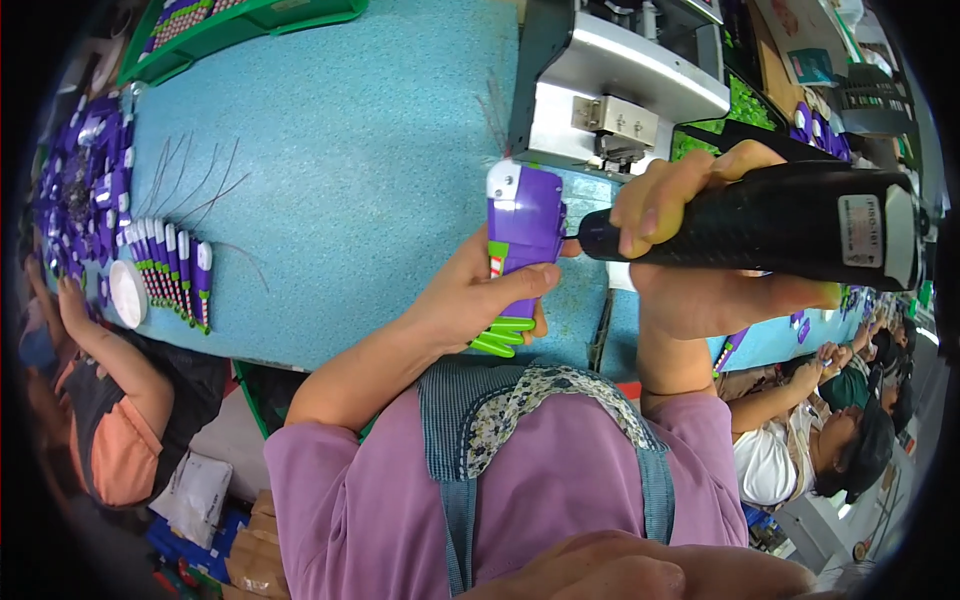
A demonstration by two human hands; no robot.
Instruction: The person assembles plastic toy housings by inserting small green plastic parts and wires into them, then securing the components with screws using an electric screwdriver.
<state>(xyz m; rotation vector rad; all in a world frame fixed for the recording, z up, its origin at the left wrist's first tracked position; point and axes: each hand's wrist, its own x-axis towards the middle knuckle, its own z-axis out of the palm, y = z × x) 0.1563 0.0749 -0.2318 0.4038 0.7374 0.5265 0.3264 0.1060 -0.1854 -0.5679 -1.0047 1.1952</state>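
My left hand [462, 300] is closed around a purple plastic toy piece [528, 212] with a white upper end and green, finger-like prongs at its lower end. Thin wires rise from the top of that piece. My right hand [690, 300] grips a black electric screwdriver [770, 215], held sideways. Its thin bit points left and meets the right-hand edge of the toy piece; whether it sits on a screw is too small to tell. On the blue table mat [330, 130], a row of similar purple and green pieces [170, 260] with wires lies at the left.
A grey metal machine [620, 70] stands at the back, close beyond both hands. A green tray [240, 35] holds parts at the back left. Purple parts [85, 180] are heaped at the far left beside a white round dish [128, 293]. Co-workers sit on both sides.
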